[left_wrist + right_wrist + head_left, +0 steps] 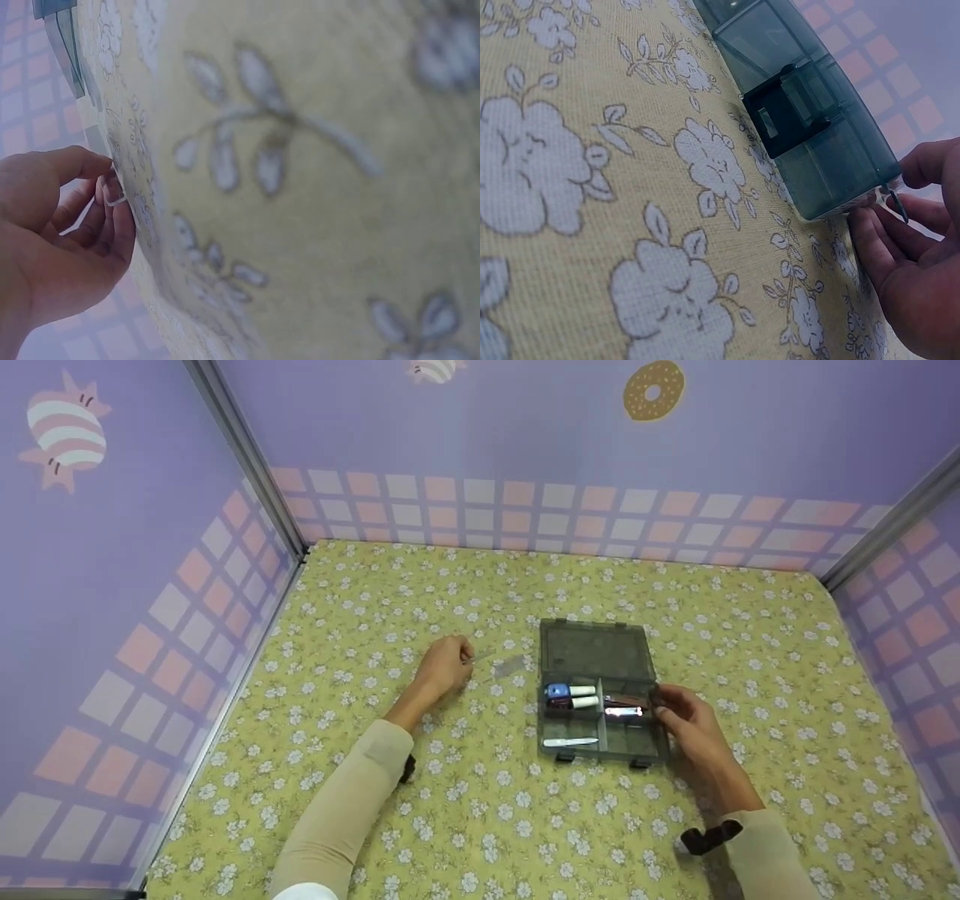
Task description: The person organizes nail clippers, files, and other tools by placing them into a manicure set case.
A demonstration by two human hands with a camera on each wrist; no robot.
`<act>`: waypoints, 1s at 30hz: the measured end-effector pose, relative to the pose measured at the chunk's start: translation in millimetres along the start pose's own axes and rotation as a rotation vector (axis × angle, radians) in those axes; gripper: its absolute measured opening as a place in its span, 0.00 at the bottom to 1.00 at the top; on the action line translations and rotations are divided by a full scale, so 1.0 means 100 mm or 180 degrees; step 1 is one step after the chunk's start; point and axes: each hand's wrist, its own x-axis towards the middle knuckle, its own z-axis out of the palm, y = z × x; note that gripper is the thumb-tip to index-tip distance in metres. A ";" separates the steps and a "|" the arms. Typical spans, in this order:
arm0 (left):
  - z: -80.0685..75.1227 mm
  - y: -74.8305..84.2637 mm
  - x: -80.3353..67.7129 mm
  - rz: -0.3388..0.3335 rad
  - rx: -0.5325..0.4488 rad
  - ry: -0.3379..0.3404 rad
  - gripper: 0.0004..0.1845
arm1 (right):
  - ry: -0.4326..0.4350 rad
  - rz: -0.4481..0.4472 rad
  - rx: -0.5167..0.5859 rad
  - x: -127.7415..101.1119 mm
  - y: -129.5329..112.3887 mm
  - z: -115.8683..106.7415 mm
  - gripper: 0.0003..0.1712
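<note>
Smoky grey plastic compartment box (630, 741), lid thrown back

Box sits on yellow, white-flowered cloth (480, 840). Right hand (691, 727) grips the box's right edge. Left of the box, left hand (446, 664) pinches a thin, clear piece (115, 200), detail too small to tell. In the box's left side: blue white-capped bottle (557, 691), dark white-capped bottle (574, 703), slim whitish tool (570, 742).

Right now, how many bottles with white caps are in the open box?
2. The blue bottle and, just below it in the head view, the dark bottle, both lying in the upper-left compartment of the box. I see no others.
</note>
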 end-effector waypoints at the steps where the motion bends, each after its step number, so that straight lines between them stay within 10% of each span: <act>1: 0.00 0.00 0.00 0.0055 -0.0020 -0.0018 0.07 | -0.0002 0.0008 0.0000 0.00 0.00 0.00 0.26; 12: -0.05 0.16 -0.05 0.0711 -0.0446 -0.0376 0.11 | -0.0002 0.0040 0.0027 0.00 0.00 0.00 0.26; 30: 0.25 1.13 -0.19 0.1621 -0.0204 -0.0708 0.06 | -0.0001 0.0130 0.0014 -0.01 -0.02 -0.01 0.28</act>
